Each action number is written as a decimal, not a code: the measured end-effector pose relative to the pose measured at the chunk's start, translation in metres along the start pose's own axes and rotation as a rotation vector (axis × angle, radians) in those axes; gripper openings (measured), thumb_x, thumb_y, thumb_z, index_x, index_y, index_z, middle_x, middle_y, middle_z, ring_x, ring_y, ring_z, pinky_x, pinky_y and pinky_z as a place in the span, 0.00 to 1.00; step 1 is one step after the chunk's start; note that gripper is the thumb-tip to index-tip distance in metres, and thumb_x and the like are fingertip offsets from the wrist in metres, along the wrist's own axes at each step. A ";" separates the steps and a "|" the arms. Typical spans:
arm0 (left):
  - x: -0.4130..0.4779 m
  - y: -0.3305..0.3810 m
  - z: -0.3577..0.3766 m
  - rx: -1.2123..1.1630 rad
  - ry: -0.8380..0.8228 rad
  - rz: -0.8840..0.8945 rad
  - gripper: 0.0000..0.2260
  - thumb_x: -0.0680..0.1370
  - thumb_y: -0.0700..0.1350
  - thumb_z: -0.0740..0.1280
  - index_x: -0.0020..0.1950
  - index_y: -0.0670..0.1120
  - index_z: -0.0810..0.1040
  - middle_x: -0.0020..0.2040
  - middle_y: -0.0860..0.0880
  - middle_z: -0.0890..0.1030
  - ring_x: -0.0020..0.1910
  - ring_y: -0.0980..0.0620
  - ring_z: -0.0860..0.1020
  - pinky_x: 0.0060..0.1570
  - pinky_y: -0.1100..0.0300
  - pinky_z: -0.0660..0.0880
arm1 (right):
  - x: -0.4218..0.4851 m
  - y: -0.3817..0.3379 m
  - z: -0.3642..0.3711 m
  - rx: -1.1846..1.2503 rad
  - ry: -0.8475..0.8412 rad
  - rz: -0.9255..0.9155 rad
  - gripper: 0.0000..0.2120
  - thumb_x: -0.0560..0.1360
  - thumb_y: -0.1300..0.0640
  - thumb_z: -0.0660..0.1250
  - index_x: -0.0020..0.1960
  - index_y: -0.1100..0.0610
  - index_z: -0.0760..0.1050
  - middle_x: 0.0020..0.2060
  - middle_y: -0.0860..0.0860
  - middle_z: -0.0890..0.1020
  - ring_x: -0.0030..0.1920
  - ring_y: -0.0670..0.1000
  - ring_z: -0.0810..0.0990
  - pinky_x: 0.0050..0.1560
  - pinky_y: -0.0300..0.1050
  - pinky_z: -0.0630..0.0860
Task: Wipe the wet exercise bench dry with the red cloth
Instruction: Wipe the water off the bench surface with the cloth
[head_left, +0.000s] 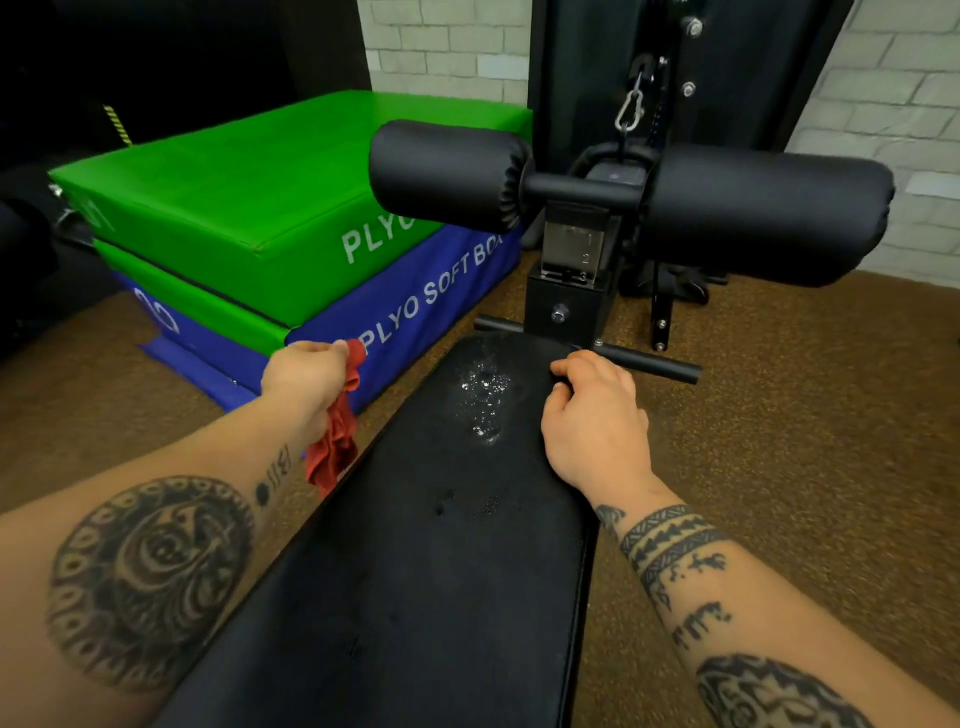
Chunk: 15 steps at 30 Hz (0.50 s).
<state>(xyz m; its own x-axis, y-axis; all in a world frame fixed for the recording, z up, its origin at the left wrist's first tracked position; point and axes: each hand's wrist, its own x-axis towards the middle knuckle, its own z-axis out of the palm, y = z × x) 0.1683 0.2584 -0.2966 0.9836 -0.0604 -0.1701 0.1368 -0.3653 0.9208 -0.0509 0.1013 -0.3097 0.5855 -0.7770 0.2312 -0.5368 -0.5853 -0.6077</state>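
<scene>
I saw the L hand (306, 379) up in the air, off the left side of the exercise bench (415, 571) & not touching it. Its fingers & thumb were pinching the top of the red cloth (337, 441). The rest of the cloth hung down in a bunch, just beside the bench's left edge.

The R hand (597, 415) lay on the bench's right edge near the far end, w/ fingers curled down over the edge, holding it. Between the 2 hands, on the far part of the black pad, sat a patch of shiny water drops (483, 395). The cloth was not on the wet spot.

Just past the R hand a black bar (654, 364) stuck out sideways. Above it were 2 fat black foam rollers (452, 174), one on each side of the post. To the left, a green plyo box (249, 197) sat on top of a blue plyo box (441, 291) on the brown floor (805, 415). A white brick wall (447, 52) was at the back.
</scene>
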 end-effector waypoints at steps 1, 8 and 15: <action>-0.009 0.008 -0.006 -0.065 -0.005 0.010 0.07 0.76 0.50 0.69 0.44 0.47 0.82 0.31 0.50 0.81 0.33 0.48 0.79 0.46 0.54 0.81 | -0.001 -0.001 -0.001 -0.003 -0.006 0.005 0.15 0.81 0.53 0.58 0.66 0.48 0.74 0.66 0.43 0.72 0.72 0.49 0.64 0.65 0.61 0.66; -0.116 0.075 -0.010 -0.245 -0.242 0.220 0.07 0.75 0.39 0.68 0.48 0.50 0.81 0.37 0.49 0.82 0.30 0.52 0.78 0.34 0.58 0.76 | -0.013 -0.030 -0.028 0.123 -0.056 -0.103 0.14 0.82 0.49 0.58 0.66 0.45 0.74 0.64 0.43 0.76 0.67 0.46 0.72 0.74 0.58 0.56; -0.184 0.105 -0.013 -0.441 -0.697 0.007 0.07 0.78 0.44 0.65 0.53 0.48 0.82 0.45 0.46 0.85 0.42 0.46 0.83 0.41 0.52 0.80 | -0.022 -0.083 -0.078 0.671 -0.140 -0.241 0.18 0.82 0.49 0.62 0.71 0.45 0.71 0.63 0.41 0.78 0.61 0.38 0.76 0.62 0.34 0.70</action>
<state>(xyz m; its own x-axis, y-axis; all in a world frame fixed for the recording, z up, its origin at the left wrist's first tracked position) 0.0031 0.2435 -0.1636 0.7057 -0.6768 -0.2094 0.3078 0.0267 0.9511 -0.0668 0.1488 -0.2050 0.7369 -0.5811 0.3454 0.0787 -0.4336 -0.8976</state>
